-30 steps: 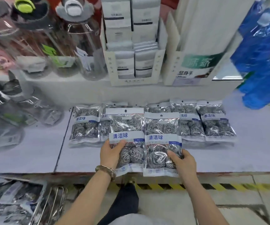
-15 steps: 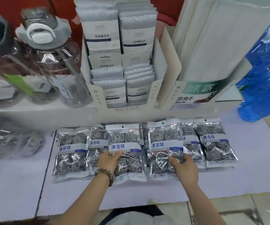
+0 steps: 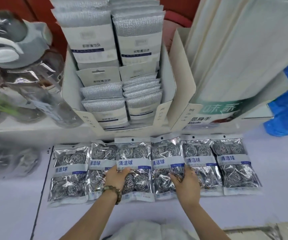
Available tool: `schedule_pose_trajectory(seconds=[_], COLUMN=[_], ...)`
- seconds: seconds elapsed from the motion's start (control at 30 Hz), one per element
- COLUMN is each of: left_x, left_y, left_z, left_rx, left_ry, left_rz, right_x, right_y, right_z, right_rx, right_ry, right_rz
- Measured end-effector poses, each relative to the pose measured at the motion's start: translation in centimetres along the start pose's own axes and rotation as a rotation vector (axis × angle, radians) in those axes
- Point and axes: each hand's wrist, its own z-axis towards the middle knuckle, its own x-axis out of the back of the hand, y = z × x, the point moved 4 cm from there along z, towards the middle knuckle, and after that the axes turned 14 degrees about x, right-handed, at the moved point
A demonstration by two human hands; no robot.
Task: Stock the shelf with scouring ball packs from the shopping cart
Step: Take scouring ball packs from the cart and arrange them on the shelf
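Pale shelf (image 3: 278, 170) looks crowded; left hand (image 3: 116, 177) grips the middle pack (image 3: 133, 153), right hand (image 3: 186, 182) grips the next pack (image 3: 164, 153); slippery bags could slide when pushed and end up crooked.

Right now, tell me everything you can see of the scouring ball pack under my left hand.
The scouring ball pack is a shiny clear plastic bag with a pale header and hang hole, a pale band with blue characters across the middle, and coiled steel-wire balls above and below it. It lies flat on the shelf, overlapping the pack on its left. The left hand holds its lower left edge; the right hand holds the neighbouring pack on its right.
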Motion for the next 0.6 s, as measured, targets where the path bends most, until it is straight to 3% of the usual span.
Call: schedule_pose_trajectory(seconds=[0.17, 0.23, 0.33, 0.4, 0.53, 0.6], left_x=[0.0, 0.5, 0.6, -0.6, -3.5, -4.2], left_y=[-0.1, -0.4, -0.7, -0.7, -1.1, -1.1], left_z=[-0.8, -0.9, -1.6, -2.2, -2.0, -2.2], left_rx=[-0.077, -0.204, -0.574, -0.716, -0.662, -0.619], left_ry=[0.037, 0.069, 0.243, 0.232, -0.002, 0.001], left_rz=[0.063, 0.157, 0.671, 0.972, 1.149, 1.185], right_x=[0.3, 0.1, -0.2, -1.2, -3.3, -3.6], right_y=[-0.4, -0.6, -1.1, -1.1, 0.0, 0.2], right_z=[0.6, 0.6, 0.2, -0.1, -0.1, 0.3], right_rx=[0.124, 0.226, 0.443, 0.517, 0.510, 0.493], right_ry=[0.064, 0.109, 0.103, -0.024, -0.220, -0.237], right_rz=[-0.156, -0.198, -0.254, -0.335, -0.412, -0.428])
